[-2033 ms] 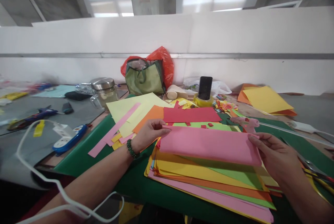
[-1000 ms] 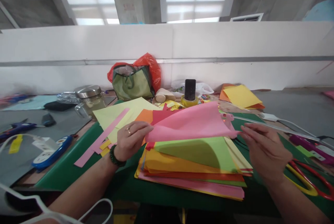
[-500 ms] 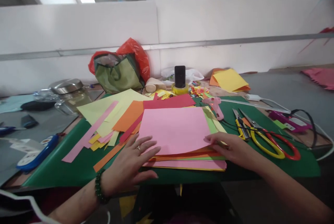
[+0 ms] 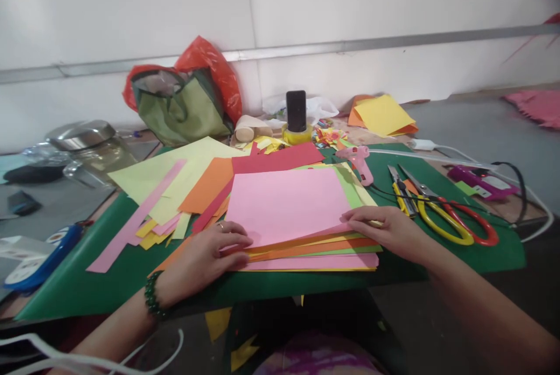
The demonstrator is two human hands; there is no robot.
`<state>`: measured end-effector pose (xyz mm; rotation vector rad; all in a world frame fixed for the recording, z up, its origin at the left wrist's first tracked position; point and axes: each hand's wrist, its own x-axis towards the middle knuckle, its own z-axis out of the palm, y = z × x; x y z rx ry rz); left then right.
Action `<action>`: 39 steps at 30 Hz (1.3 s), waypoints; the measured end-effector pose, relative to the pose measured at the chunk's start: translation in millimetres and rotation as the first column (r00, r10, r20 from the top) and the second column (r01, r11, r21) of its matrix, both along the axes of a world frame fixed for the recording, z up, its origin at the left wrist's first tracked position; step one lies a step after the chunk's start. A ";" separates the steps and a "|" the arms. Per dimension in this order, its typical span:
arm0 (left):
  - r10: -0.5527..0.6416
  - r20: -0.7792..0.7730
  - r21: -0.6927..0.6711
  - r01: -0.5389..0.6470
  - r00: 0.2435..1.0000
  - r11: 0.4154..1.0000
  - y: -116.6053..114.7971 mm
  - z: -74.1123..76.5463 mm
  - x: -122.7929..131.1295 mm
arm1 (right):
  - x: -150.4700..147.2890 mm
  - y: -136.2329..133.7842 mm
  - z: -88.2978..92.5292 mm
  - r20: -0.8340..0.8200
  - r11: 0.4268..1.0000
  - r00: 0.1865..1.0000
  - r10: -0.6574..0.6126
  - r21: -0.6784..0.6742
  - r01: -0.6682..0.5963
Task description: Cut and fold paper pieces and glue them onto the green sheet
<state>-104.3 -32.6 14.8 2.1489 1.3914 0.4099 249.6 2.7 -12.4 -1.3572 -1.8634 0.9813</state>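
A stack of coloured paper sheets (image 4: 315, 261) lies on a green cutting mat (image 4: 87, 287), with a pink sheet (image 4: 286, 203) flat on top. My left hand (image 4: 210, 255), with a bead bracelet on the wrist, curls its fingers round the stack's near left corner. My right hand (image 4: 385, 232) grips the stack's right edge, fingertips on the pink sheet's corner. Loose pale yellow, orange and red sheets and a pink strip (image 4: 135, 217) spread out to the left of the stack.
Red and yellow scissors (image 4: 455, 226), a yellow utility knife (image 4: 400, 194) and a pink glue gun (image 4: 361, 162) lie right of the stack. A phone (image 4: 296, 109), a green bag (image 4: 184, 101) and a glass jar (image 4: 94, 147) stand at the back. A power strip (image 4: 30, 258) is at the left.
The pink sheet, held up and curved between both hands before, has been laid flat on the stack. Both hands have dropped to the stack's near corners. The view has tilted down.
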 end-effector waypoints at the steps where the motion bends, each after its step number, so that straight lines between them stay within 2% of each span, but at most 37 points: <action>1: -0.006 0.007 -0.003 0.006 1.000 1.000 1.2 -0.5 -0.3 | -1.3 -0.2 0.8 -0.001 1.000 1.000 -0.012 -0.004 0.012; 6: -0.019 -0.010 0.016 0.019 1.000 1.000 10.6 -5.3 -2.8 | -5.3 -2.3 4.1 -0.039 0.996 0.998 -0.058 -0.068 0.055; 9: 0.035 -0.077 0.020 -0.034 0.996 0.999 15.9 -7.8 -4.1 | -5.5 -3.5 4.2 -0.028 0.995 0.998 -0.056 -0.083 0.053; 13: 0.102 -0.131 0.015 -0.101 0.986 0.995 20.8 -6.9 -3.4 | -4.0 -2.4 -0.6 0.038 0.999 0.998 -0.047 -0.020 0.048; 21: 0.110 -0.191 -0.011 -0.115 0.975 0.993 23.3 -0.8 2.3 | -3.8 -0.4 -2.5 0.192 0.996 0.981 0.036 0.077 -0.051; 32: 0.126 -0.203 0.018 -0.125 0.971 0.992 23.6 -8.7 -0.8 | 0.1 1.9 -1.0 0.212 0.993 0.972 0.100 0.033 -0.109; 39: 0.064 -0.109 -0.090 -0.074 0.992 0.993 22.9 -1.8 -8.2 | 0.6 2.3 1.8 0.277 0.991 0.955 0.108 0.047 -0.126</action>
